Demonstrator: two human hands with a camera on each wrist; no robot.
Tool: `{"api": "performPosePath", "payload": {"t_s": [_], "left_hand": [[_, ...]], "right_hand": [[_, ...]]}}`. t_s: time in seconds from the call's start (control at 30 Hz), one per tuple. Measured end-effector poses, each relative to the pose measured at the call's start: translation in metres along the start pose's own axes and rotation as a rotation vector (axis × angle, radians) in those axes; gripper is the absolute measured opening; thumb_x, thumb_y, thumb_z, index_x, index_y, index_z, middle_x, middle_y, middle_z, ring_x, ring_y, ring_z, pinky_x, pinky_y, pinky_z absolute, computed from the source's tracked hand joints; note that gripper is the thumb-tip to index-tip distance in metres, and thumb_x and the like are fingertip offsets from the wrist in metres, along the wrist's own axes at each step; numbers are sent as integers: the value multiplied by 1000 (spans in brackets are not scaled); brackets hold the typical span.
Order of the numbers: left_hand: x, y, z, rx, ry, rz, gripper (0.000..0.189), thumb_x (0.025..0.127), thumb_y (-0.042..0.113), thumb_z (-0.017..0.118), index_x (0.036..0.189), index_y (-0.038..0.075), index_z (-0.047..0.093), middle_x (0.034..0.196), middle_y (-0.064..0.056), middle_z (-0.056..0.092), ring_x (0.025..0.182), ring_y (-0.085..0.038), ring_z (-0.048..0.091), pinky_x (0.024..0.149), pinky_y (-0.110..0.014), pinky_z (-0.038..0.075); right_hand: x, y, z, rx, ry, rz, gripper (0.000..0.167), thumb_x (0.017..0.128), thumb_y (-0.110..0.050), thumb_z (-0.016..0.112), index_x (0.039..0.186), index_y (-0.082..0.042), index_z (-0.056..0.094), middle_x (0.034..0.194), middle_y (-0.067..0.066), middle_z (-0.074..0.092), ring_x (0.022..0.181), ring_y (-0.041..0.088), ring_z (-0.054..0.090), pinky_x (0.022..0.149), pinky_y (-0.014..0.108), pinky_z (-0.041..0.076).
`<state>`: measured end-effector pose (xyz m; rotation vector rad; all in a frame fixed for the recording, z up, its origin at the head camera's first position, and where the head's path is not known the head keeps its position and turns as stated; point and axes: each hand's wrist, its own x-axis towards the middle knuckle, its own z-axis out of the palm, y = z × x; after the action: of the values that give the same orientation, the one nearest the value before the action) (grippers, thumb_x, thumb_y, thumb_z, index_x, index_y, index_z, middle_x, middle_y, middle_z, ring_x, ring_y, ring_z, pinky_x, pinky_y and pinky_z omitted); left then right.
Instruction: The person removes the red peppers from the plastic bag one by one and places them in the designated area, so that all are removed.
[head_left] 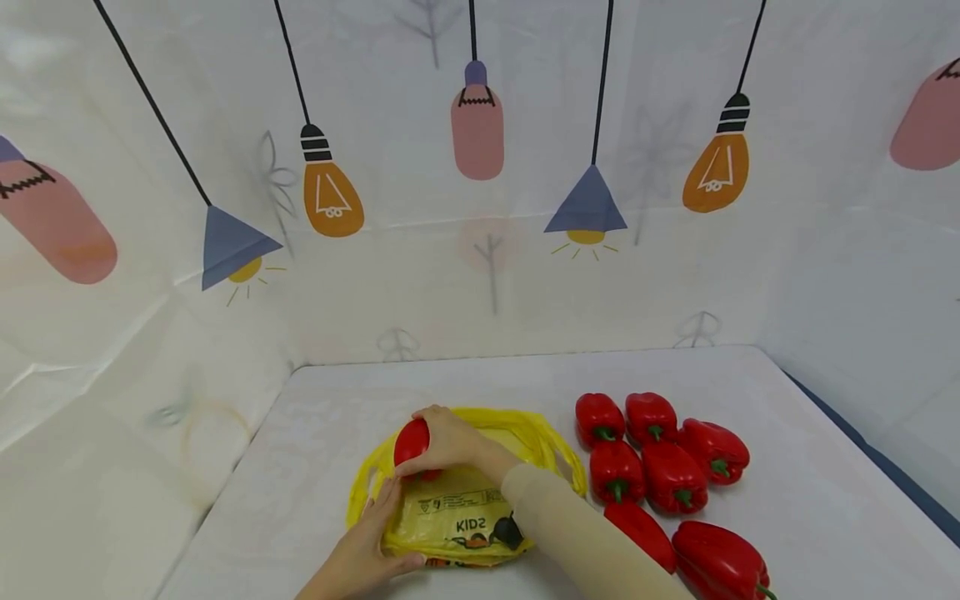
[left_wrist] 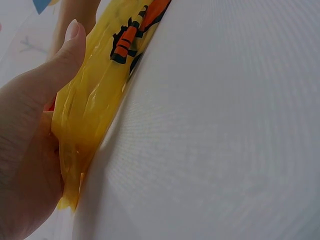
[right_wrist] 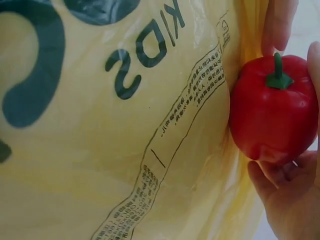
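Observation:
A red bell pepper (head_left: 411, 442) is gripped by my right hand (head_left: 448, 442), over the left part of a yellow plastic bag (head_left: 435, 508) lying on the table. The right wrist view shows this pepper (right_wrist: 274, 110) with its green stem, close against the bag's folds. My left hand (head_left: 367, 542) is at the bag's left side, thumb spread from the fingers; its fingertips reach the pepper's lower side. In the left wrist view the left thumb (left_wrist: 67, 60) lies straight beside the yellow bag (left_wrist: 87, 110), whose folds hide part of that hand.
Several red bell peppers (head_left: 673, 475) are grouped on the white table (head_left: 322, 433) to the right of the bag. Two of them lie nearer me, beside my right sleeve (head_left: 581, 533). Behind the table hangs a pale cloth (head_left: 420, 292) printed with lamps.

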<state>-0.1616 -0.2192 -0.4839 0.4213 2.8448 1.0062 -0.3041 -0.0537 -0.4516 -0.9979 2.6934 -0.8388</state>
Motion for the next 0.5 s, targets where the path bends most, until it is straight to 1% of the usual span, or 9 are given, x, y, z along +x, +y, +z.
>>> {"api": "performPosePath", "payload": {"t_s": [0.13, 0.23, 0.37, 0.5], "left_hand": [[0, 1, 1, -24, -13, -14, 110, 78, 54, 74, 151, -3, 16, 156, -25, 13, 142, -42, 14, 109, -62, 14], [0, 2, 1, -33, -16, -25, 110, 77, 55, 74, 151, -2, 15, 156, -24, 12, 142, -44, 13, 108, -64, 16], [0, 1, 2, -35, -12, -45, 111, 76, 56, 74, 152, -1, 16, 157, -23, 12, 142, -44, 13, 108, -64, 17], [-1, 0, 1, -39, -6, -52, 112, 76, 56, 74, 152, -2, 17, 156, -23, 13, 141, -45, 15, 108, -64, 17]], "right_hand": [[-3, 0, -1, -52, 47, -53, 94, 70, -65, 74, 140, -9, 46, 126, 4, 52, 103, 14, 56, 79, 24, 52], [-4, -3, -3, -60, 111, -110, 90, 71, -61, 76, 139, -10, 47, 126, 4, 52, 104, 14, 55, 79, 23, 52], [-5, -9, -11, -75, 231, -223, 85, 71, -56, 78, 137, -11, 46, 127, 2, 51, 107, 13, 54, 82, 21, 51], [-8, -18, -24, -121, 364, -342, 83, 71, -52, 79, 134, -10, 45, 128, 1, 50, 109, 12, 54, 84, 21, 51]]}}
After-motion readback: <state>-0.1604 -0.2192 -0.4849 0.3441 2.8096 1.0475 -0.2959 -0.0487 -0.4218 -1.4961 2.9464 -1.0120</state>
